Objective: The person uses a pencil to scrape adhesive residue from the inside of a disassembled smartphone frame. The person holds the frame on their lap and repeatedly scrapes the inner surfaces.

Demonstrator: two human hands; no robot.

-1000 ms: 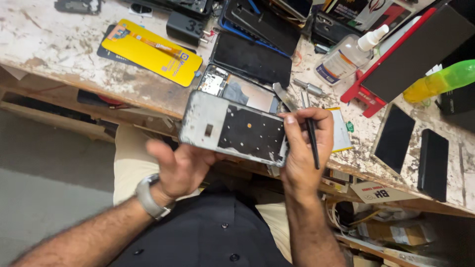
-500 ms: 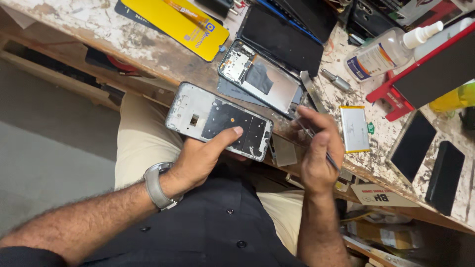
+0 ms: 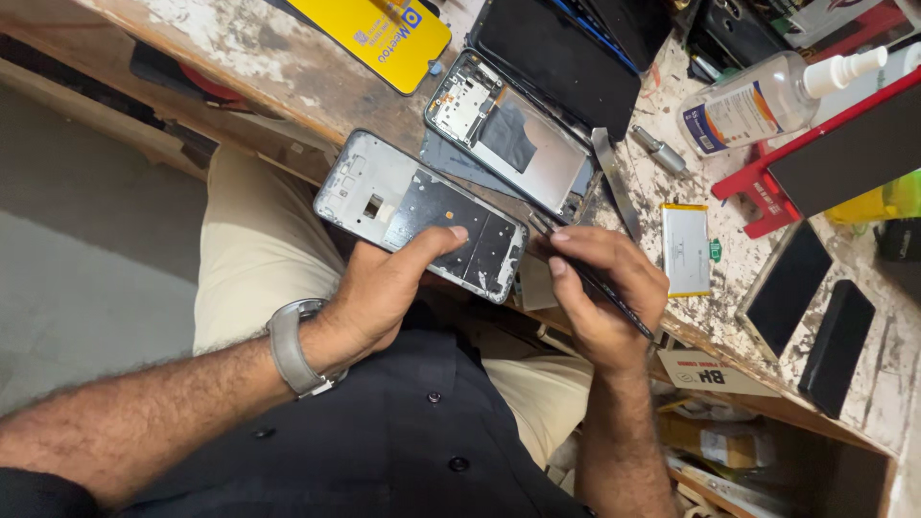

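Seen from above, over a cluttered, paint-stained workbench (image 3: pixel 317 91). Left hand (image 3: pixel 384 288), with a grey wristwatch (image 3: pixel 293 347) at the wrist, gripping a grey phone frame (image 3: pixel 413 216) from beneath, thumb laid across its dark inner plate; frame held tilted just off the bench's front edge, above the lap. Right hand (image 3: pixel 600 288) closed around a thin dark tool (image 3: pixel 600 283), fingers pinched along its shaft, tip pointing toward the frame's lower right corner; contact not clear. On the bench just beyond: an opened phone body (image 3: pixel 513 139) with silver and grey insides, a flat metal blade (image 3: pixel 614 182), a white rectangular battery (image 3: pixel 686 247), a clear pump bottle (image 3: pixel 767 96), a yellow packet (image 3: pixel 374 34), a red holder (image 3: pixel 758 187), two dark screens (image 3: pixel 815 297) at far right.
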